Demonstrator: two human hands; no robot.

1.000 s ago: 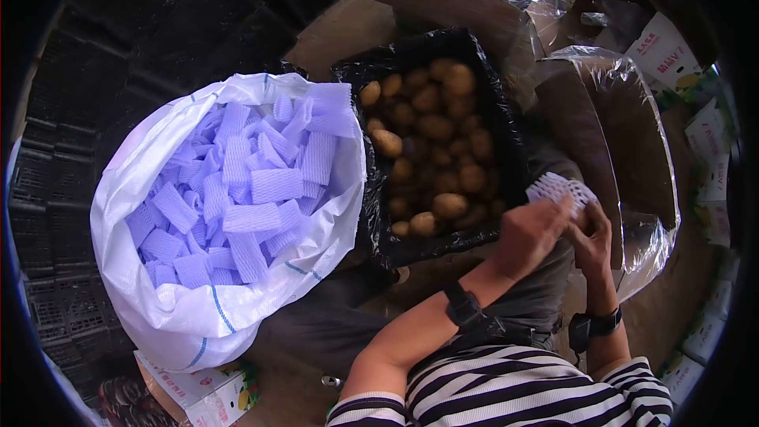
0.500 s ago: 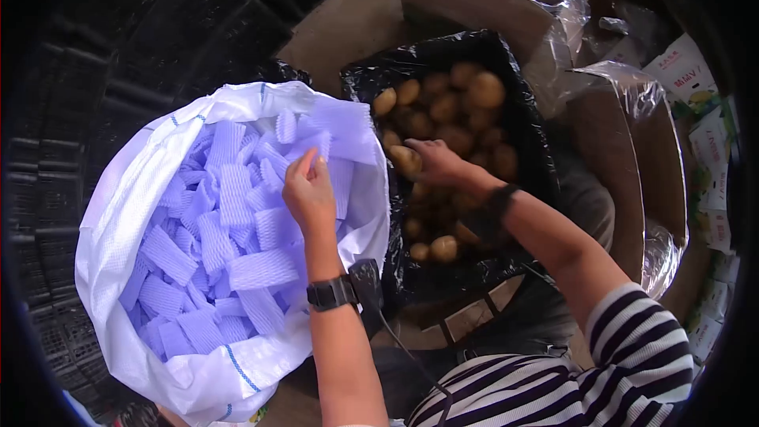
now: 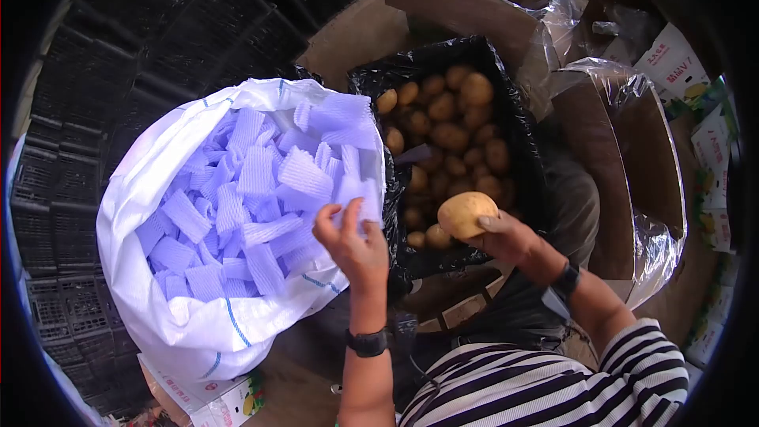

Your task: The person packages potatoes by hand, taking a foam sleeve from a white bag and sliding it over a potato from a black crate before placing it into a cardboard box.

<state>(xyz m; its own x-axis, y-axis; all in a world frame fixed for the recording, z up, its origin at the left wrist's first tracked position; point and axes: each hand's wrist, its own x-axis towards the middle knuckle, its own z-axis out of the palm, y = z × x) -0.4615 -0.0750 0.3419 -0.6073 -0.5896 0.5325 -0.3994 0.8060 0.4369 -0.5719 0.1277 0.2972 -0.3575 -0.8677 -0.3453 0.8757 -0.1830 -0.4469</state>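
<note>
My right hand [image 3: 510,239] grips a large pale-yellow potato [image 3: 467,214] above the near edge of a black-lined crate [image 3: 531,194]. Many more potatoes [image 3: 451,137] lie inside that crate. On the left, a white woven sack [image 3: 130,213] stands wide open, full of lilac foam net sleeves [image 3: 254,170]. My left hand [image 3: 353,241] is over the sack's right side, fingers bent, with a slightly blurred foam net sleeve [image 3: 364,196] between forefinger and thumb. A single lilac piece [image 3: 413,155] rests on the potatoes at the crate's left side.
Open cardboard boxes with clear plastic liners [image 3: 624,150] stand to the right and behind the crate. Stacked black plastic crates [image 3: 103,111] line the left. Printed cartons [image 3: 672,63] are at the far right, another [image 3: 217,403] below the sack.
My right hand has drawn back out of the crate toward me, bringing a potato up. My left hand has moved right and nearer me along the sack, its fingers spreading somewhat.
</note>
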